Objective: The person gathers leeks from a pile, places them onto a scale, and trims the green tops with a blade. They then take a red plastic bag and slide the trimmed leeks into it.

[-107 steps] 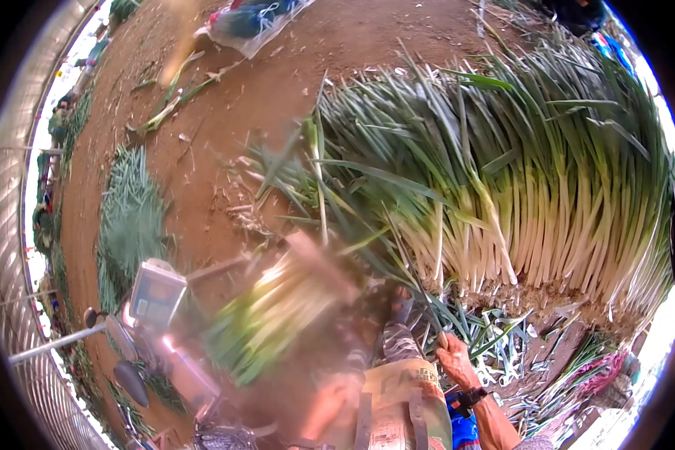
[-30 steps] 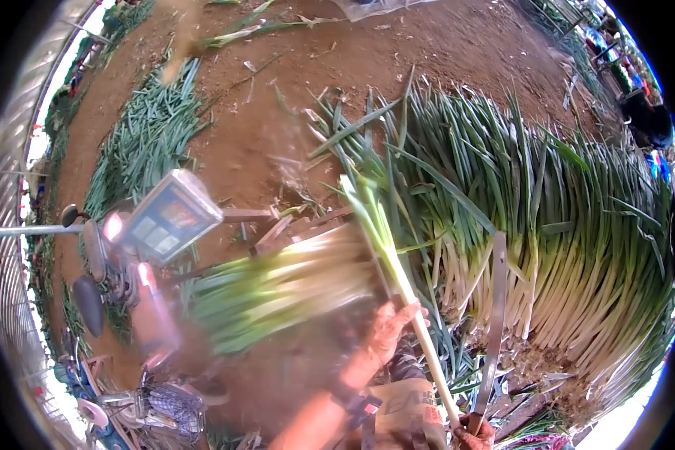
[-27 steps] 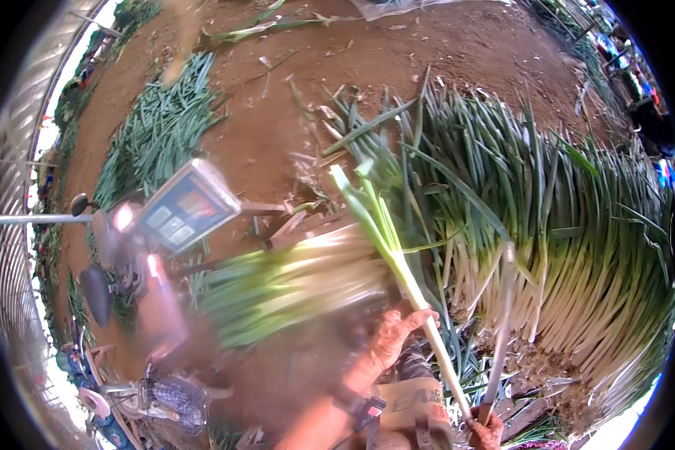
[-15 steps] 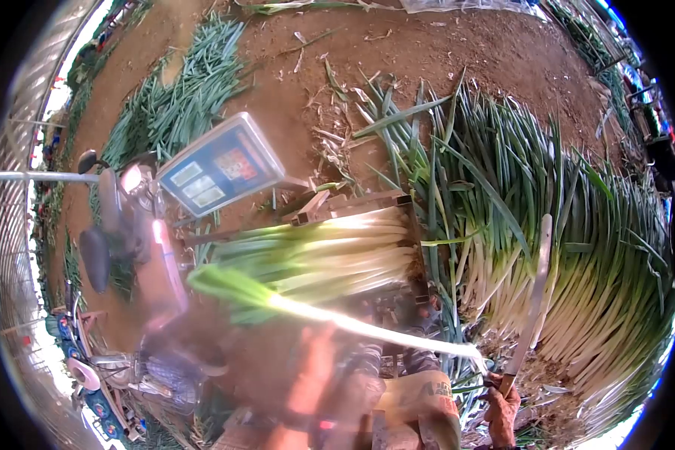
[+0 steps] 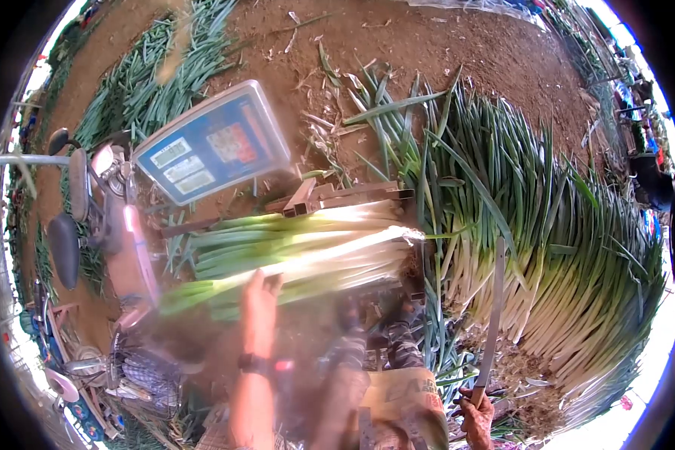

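Green at its leafy end and white along the shaft, 1 leek (image 5: 337, 252) lies on top of the bunch (image 5: 300, 234) in the brown frame (image 5: 304, 198), just beside the scale display (image 5: 210, 146). From where I stand, the left hand (image 5: 259, 311) is up against its lower edge, near where pale turns to green, but it's blurred, and I can't tell whether the fingers are pinching or merely resting. The right hand (image 5: 478, 424) has its fingers wrapped around the handle of a long knife (image 5: 495, 319), the blade pointing up, away from the palm, in front of the big heap (image 5: 547, 225). I'd reckon each leek is light, with a shaft firm enough to carry by itself, while the leaves would droop, crease or tear if tugged. That smooth white skin could slip, more so if damp, so a soft, full-finger hold beats a hard squeeze. I'd take it mid-shaft, a little toward the green, where it should balance, leaving the leaf tips alone.
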A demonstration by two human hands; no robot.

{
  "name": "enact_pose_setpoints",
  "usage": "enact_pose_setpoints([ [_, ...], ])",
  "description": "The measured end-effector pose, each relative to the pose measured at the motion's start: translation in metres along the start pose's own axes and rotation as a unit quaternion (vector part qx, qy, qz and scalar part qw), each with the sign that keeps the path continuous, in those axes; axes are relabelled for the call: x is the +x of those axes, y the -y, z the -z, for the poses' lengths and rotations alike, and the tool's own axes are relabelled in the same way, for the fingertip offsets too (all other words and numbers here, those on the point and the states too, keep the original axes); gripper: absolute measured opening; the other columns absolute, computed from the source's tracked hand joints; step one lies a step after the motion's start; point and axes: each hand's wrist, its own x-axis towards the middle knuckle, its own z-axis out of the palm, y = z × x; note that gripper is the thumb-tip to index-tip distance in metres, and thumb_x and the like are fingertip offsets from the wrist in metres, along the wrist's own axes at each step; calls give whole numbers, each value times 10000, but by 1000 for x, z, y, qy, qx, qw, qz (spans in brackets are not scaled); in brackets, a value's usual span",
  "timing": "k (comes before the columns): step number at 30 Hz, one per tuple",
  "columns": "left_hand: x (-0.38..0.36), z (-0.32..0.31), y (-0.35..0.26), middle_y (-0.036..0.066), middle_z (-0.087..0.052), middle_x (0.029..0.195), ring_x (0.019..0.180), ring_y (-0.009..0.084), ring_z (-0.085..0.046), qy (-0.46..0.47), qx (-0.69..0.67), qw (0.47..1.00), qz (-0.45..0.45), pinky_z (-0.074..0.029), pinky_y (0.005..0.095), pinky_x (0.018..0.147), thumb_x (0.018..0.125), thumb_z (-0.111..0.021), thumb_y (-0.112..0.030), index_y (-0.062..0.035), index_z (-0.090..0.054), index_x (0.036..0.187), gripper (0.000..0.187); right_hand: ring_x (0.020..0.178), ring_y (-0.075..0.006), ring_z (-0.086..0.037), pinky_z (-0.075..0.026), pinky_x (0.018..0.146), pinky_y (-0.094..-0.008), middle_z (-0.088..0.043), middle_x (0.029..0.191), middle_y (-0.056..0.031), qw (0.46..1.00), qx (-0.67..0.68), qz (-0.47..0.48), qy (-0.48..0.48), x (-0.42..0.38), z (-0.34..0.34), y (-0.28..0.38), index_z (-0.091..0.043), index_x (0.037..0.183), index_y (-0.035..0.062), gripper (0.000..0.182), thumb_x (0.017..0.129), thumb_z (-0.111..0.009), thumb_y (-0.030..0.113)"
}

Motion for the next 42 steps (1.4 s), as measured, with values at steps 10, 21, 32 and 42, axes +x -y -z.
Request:
enact_pose_setpoints([
  [10,61,-7,77,221,-650,1174,1001,318,-712,-67,24,994,88,-656,424,828,1043,-612,-211,82,-533,1240,362,964,-180,-689,-551,788,-307,-699,1204,-82,992,-100,-75,-19,-17,-3,-18,-601,1376,20,425,965,-650,120],
  [21,6,35,70,61,-668,960,767,163,-679,53,246,965,67,-562,307,616,1025,-619,-288,-57,-641,1116,249,580,-35,-500,-366,477,-214,-688,864,3,993,-96,-71,11,-41,-60,55,-622,1314,110,357,983,-672,235],
  [32,-135,130,79,99,-728,993,887,207,-694,1,427,895,125,-559,356,753,999,-650,-275,-18,-684,1157,304,552,-55,-423,-336,483,-254,-490,664,66,991,-118,-46,38,-55,-81,63,-632,1003,145,150,981,-690,281],
  [42,-229,151,126,240,-694,879,806,378,-683,175,574,798,-59,-538,440,710,985,-661,-249,-9,-668,1104,267,536,-57,-443,-343,460,-268,-493,667,68,993,-110,-36,23,-10,-38,-22,-647,1037,154,77,981,-693,179],
])
